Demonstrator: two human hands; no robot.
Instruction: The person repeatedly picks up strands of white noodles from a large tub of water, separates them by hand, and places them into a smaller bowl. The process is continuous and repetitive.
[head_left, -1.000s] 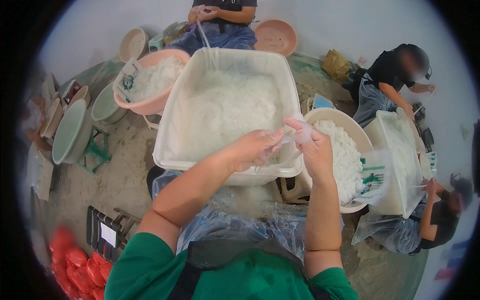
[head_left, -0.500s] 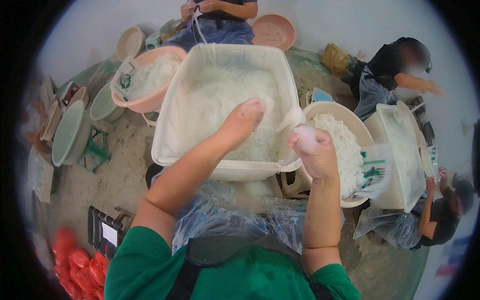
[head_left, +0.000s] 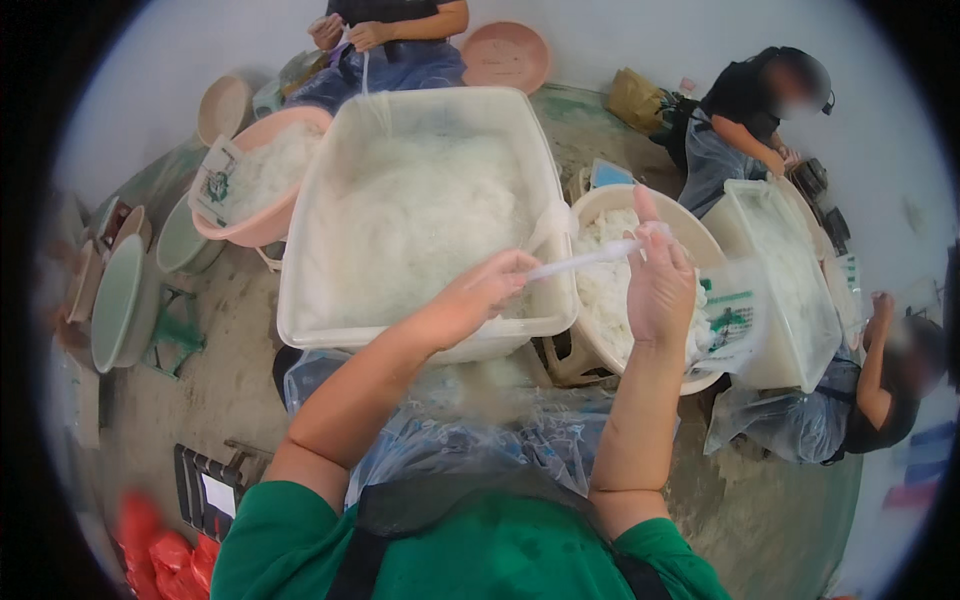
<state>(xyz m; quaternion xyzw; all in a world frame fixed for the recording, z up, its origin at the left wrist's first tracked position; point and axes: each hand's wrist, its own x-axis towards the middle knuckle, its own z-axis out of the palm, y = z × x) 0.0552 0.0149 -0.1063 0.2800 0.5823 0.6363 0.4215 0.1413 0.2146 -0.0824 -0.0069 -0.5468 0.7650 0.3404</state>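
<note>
Between my two hands a white, translucent strand like a sausage casing is drawn out almost level. My left hand pinches its left end over the front right part of a large white tub. My right hand grips the other end, its fingers raised, above a round cream basin. Cloudy liquid with pale strands fills much of the tub. A heap of white strands lies in the basin. A white strip hangs over the tub's right rim.
To the left stand a pink basin of white strands, a pale green basin and a green stool. A co-worker handles strands across the tub. At right, two people work around another white tub. Red bags lie lower left.
My right hand has opened out from its bunched grip and risen, and the strand now stretches between my hands. My left hand has lowered slightly. The whole view has shifted.
</note>
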